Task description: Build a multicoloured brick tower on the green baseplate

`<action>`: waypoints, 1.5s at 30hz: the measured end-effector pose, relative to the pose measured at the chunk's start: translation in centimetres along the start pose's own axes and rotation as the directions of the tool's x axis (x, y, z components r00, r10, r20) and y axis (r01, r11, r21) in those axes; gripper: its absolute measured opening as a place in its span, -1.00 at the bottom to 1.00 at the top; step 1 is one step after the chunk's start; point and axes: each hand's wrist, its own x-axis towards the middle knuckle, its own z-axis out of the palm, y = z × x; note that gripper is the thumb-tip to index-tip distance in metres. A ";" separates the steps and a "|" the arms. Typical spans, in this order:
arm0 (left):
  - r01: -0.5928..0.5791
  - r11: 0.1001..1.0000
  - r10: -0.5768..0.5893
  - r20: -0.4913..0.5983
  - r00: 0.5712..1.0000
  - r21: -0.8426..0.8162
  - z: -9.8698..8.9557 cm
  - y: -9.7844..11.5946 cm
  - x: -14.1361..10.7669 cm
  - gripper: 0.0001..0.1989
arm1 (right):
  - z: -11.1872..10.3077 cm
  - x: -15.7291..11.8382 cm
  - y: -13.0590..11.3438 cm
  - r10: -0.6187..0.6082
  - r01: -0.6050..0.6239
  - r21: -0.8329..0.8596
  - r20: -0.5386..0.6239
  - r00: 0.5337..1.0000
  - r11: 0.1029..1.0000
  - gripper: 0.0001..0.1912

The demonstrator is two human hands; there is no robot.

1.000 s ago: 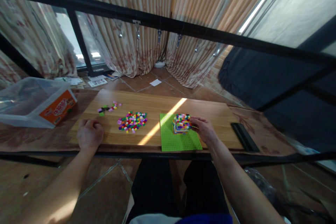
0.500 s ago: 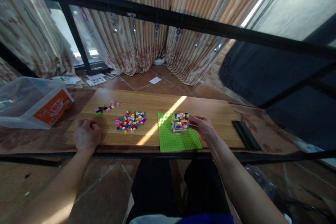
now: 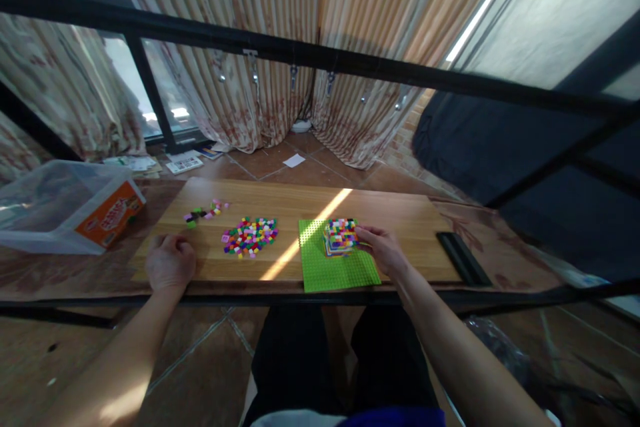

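Observation:
On a green studded baseplate [image 3: 340, 277] stands a multicoloured block of small toy bricks [image 3: 341, 235]. My right hand [image 3: 379, 245] is at the right side of this block, thumb and fingers drawn together against its upper edge. Any small brick between those fingertips is too small to make out. My left hand [image 3: 170, 261] rests as a loose fist on the left end of the wooden board [image 3: 395, 207], away from the bricks. Between the hands lies a pile of loose coloured bricks [image 3: 250, 237]. Behind the left hand is a smaller group of dark, green and pink bricks [image 3: 203, 213].
A clear plastic bin [image 3: 70, 203] with an orange label stands at the far left. Near the board's right end lies a long black object [image 3: 463, 259]. A dark metal bar [image 3: 280, 50] crosses above the far side, with curtains [image 3: 250, 100] beyond.
The view has tilted slightly, so the scene sits a little lower. My right hand remains at the brick block's right edge, its fingers slightly closer in. My left fist stays resting.

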 end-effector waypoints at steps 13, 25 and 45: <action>-0.015 0.998 0.014 -0.009 1.000 -0.064 0.5 -0.5 -0.1 -0.75 | 3.8 -3.5 -1.8 -0.396 0.352 -0.267 -0.136 0.908 0.897 -0.70; 0.005 0.996 -0.006 -0.014 1.000 -0.086 1.1 -0.8 -0.3 -0.78 | 15.1 -2.6 5.3 -0.325 0.468 -0.829 0.371 0.870 0.306 -0.83; -0.003 0.995 0.002 -0.008 1.000 -0.101 0.9 -0.7 -0.3 -0.78 | 14.7 -3.5 7.4 -0.316 0.416 -0.783 0.294 0.902 0.463 -0.87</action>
